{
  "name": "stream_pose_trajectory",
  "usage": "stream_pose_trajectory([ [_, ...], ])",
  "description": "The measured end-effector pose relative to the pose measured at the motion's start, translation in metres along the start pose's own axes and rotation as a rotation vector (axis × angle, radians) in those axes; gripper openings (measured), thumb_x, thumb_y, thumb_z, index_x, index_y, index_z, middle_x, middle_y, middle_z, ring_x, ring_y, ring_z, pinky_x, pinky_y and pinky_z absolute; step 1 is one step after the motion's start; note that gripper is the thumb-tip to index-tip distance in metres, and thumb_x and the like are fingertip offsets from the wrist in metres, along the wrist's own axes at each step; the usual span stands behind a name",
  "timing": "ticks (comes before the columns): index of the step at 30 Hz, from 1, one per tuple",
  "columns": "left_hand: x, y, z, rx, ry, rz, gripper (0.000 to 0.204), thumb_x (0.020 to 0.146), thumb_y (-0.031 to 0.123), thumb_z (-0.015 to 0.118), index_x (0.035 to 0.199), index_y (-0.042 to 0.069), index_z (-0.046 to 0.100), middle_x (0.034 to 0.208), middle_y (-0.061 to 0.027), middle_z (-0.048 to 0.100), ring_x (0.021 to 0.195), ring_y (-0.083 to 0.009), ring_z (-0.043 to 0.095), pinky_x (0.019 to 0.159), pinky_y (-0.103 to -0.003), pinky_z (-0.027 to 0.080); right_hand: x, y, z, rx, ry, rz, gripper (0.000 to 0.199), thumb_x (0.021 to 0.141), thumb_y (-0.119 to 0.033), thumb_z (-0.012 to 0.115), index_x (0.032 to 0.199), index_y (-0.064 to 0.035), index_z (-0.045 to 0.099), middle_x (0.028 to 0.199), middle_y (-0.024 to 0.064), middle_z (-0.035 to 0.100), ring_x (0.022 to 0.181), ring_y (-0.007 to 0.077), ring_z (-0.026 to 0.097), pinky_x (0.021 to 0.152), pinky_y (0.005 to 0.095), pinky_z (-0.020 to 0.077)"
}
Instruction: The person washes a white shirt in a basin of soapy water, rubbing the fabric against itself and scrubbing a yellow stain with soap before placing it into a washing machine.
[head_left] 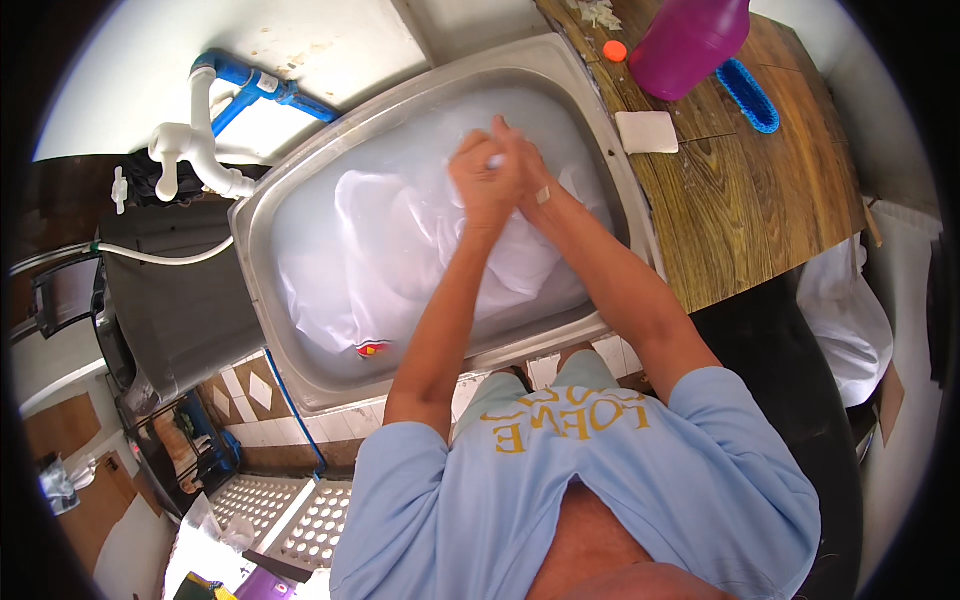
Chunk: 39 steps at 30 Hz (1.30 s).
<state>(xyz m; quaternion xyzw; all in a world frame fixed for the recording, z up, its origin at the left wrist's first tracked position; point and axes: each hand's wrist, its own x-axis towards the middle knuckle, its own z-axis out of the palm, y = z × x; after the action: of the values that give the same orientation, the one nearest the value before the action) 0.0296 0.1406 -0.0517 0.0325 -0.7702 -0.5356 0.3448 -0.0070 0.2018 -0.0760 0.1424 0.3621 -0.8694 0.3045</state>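
My left hand (483,178) and my right hand (527,168) are pressed together over the far right part of a metal sink (268,318). Both are slightly blurred by motion. The left fingers are curled closed around a small white bit, too little of which shows to name. My right hand lies against the left, its fingers partly hidden and a small patch stuck near its wrist. Below them, a white garment (385,240) lies soaked in cloudy water, bunched and puffed up in places. A small red and yellow mark shows at its near edge.
A white tap (190,150) on a blue pipe (235,75) stands left of the sink. On the wooden counter (740,220) at right are a purple bottle (690,45), an orange cap (615,51), a blue brush (748,95) and a pale square block (647,132).
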Motion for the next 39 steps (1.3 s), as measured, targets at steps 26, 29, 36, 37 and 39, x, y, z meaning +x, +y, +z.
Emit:
stream_pose_trajectory([
  [26, -0.023, 0.055, -0.040, 0.403, -0.363, 0.289, 0.041, 0.059, 0.021, 0.084, 0.096, 0.021, 0.068, 0.106, 0.0010, 0.057, 0.094, -0.0184, 0.051, 0.081, -0.037, 0.032, -0.026, -0.022, -0.016, -0.150, -0.039, 0.180, 0.042, 0.098, -0.040, 0.043, 0.105, 0.0004, 0.053, 0.098, 0.0130, 0.060, 0.085, 0.0229, 0.059, 0.078, 0.0381, 0.0485],
  [29, -0.039, 0.049, -0.022, 0.306, -0.475, 0.300, 0.038, 0.060, 0.022, 0.083, 0.095, 0.022, 0.070, 0.103, 0.0051, 0.058, 0.100, -0.0189, 0.049, 0.083, -0.040, 0.029, -0.034, -0.025, -0.023, -0.319, -0.239, 0.157, 0.050, 0.099, -0.045, 0.034, 0.087, -0.0010, 0.056, 0.087, 0.0133, 0.061, 0.077, 0.0219, 0.056, 0.074, 0.0346, 0.0457],
  [36, -0.029, 0.056, -0.006, 0.294, -0.511, 0.303, 0.023, 0.066, 0.011, 0.077, 0.087, 0.017, 0.072, 0.091, 0.0028, 0.060, 0.088, -0.0172, 0.052, 0.077, -0.035, 0.033, -0.019, -0.019, -0.037, 0.038, -0.623, 0.257, 0.061, 0.099, -0.048, 0.029, 0.069, -0.0027, 0.057, 0.075, 0.0121, 0.060, 0.075, 0.0217, 0.055, 0.074, 0.0315, 0.0435],
  [37, -0.024, 0.054, -0.008, 0.266, -0.525, 0.308, 0.022, 0.067, 0.008, 0.075, 0.087, 0.016, 0.073, 0.089, 0.0020, 0.060, 0.085, -0.0167, 0.053, 0.074, -0.033, 0.035, -0.014, -0.013, -0.040, 0.088, -0.643, 0.233, 0.057, 0.099, -0.047, 0.033, 0.073, -0.0032, 0.058, 0.076, 0.0114, 0.060, 0.076, 0.0209, 0.056, 0.074, 0.0315, 0.0438],
  [39, -0.002, 0.054, -0.001, 0.167, -0.514, 0.289, 0.021, 0.069, 0.004, 0.073, 0.087, 0.014, 0.073, 0.084, 0.0003, 0.060, 0.078, -0.0155, 0.054, 0.067, -0.030, 0.038, 0.008, 0.018, -0.050, 0.189, -0.402, -0.007, 0.044, 0.097, -0.042, 0.043, 0.080, -0.0045, 0.059, 0.078, 0.0101, 0.061, 0.077, 0.0191, 0.057, 0.076, 0.0314, 0.0444],
])
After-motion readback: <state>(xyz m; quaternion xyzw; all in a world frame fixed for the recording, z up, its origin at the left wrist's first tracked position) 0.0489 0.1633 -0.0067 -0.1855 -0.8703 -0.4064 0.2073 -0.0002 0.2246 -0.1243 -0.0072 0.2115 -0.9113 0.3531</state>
